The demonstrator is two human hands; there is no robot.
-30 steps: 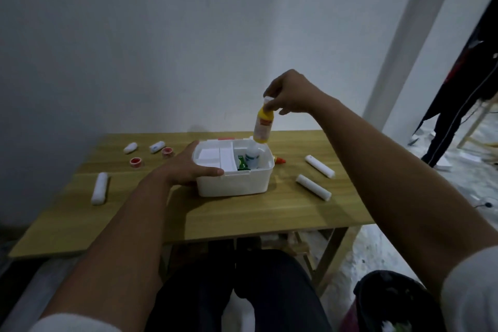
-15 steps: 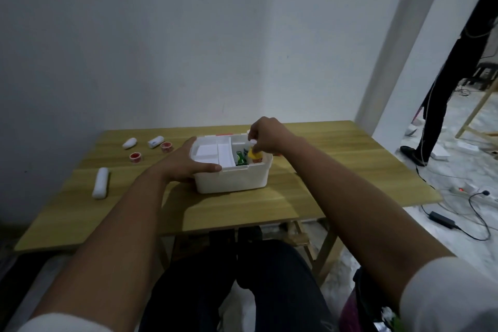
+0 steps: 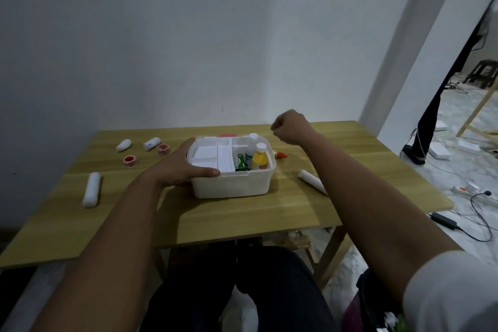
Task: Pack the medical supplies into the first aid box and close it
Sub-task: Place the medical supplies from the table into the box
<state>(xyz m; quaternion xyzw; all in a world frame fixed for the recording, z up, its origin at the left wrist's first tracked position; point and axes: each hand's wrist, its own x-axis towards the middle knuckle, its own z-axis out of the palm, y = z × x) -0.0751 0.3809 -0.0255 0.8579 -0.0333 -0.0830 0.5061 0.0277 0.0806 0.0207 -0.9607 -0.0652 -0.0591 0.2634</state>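
Note:
The white first aid box (image 3: 231, 186) stands open at the middle of the wooden table (image 3: 242, 218). My left hand (image 3: 180, 167) grips its left rim, thumb along the front edge. Inside its right compartment stand a yellow bottle (image 3: 260, 160), a white bottle (image 3: 252, 143) and a green pack (image 3: 242, 164); white inserts fill the left side. My right hand (image 3: 289, 127) hovers above the table behind and right of the box, fingers curled, holding nothing. A white bandage roll (image 3: 311, 180) lies right of the box, partly behind my forearm, and an orange-tipped item (image 3: 280, 154) lies by its far right corner.
On the left lie a long white roll (image 3: 91, 193), two small white rolls (image 3: 124, 144) (image 3: 151, 143) and two red tape rings (image 3: 130, 160) (image 3: 162, 148). The wall is close behind the table. A person's dark-clad leg (image 3: 428, 127) and cables (image 3: 479, 213) are on the floor at the right.
My right hand lowered the yellow bottle into the box's right compartment, let it go and rose away to the right. My left hand stayed on the box.

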